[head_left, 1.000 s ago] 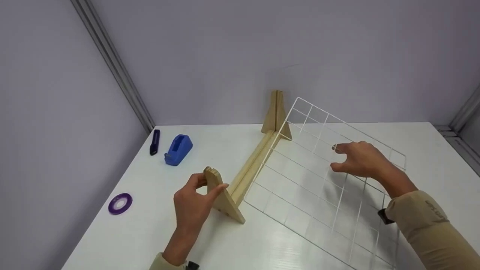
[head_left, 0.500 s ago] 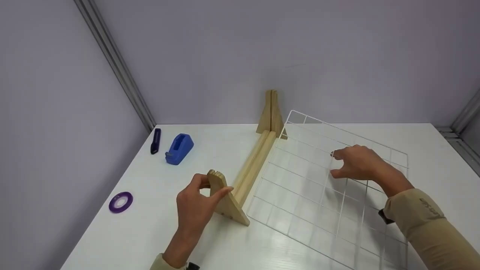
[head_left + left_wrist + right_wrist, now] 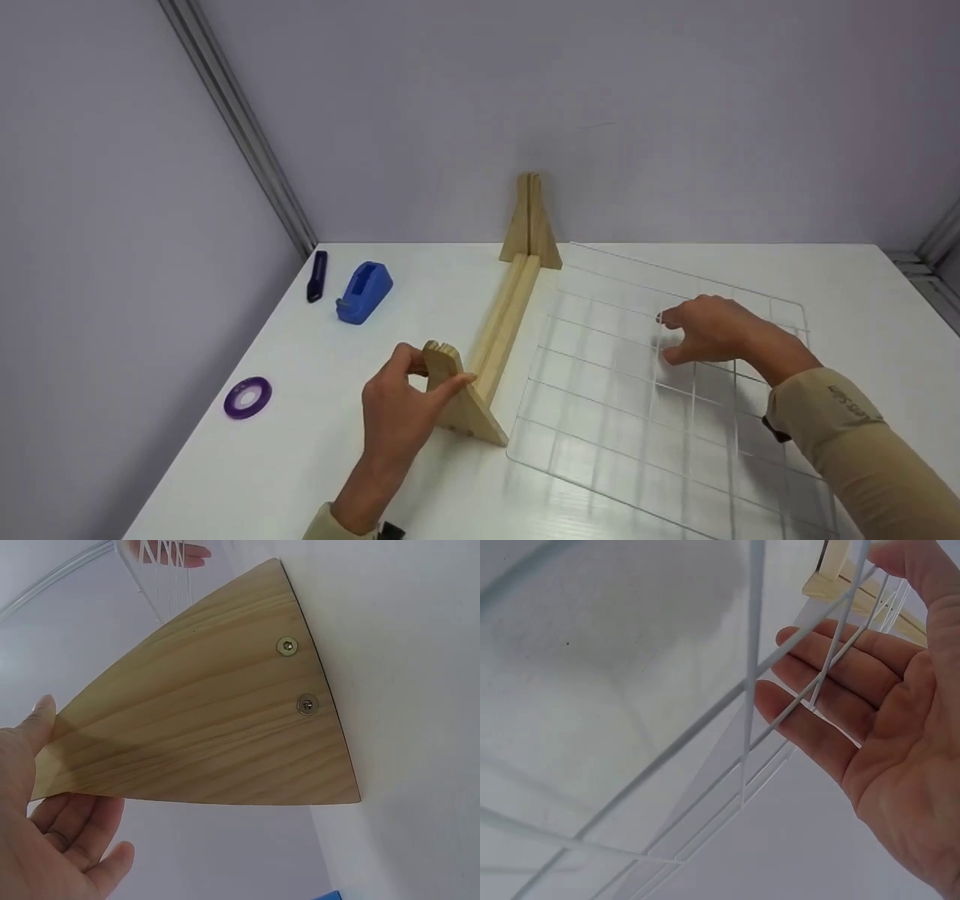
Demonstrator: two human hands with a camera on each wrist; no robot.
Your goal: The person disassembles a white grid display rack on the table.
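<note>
A wooden stand [image 3: 508,330] lies lengthwise on the white table, with a base rail between two upright end pieces. My left hand [image 3: 401,409] pinches the top of the near end piece [image 3: 202,705] between thumb and fingers; two screws show on its outer face. To the right of the stand is a white wire grid [image 3: 735,420], low over the table and slightly tilted. My right hand [image 3: 709,330] holds the grid near its middle. In the right wrist view its fingers [image 3: 810,731] reach behind the crossing wires [image 3: 748,686].
Left of the stand lie a blue tape dispenser [image 3: 364,292], a dark utility knife [image 3: 317,276] and a purple tape roll [image 3: 232,403]. The far end piece [image 3: 530,217] stands close to the back wall [image 3: 420,150].
The grid's far left corner has dropped from beside the far end piece down toward the table, so the grid lies flatter. My left hand keeps its grip; the stand shows slightly turned.
</note>
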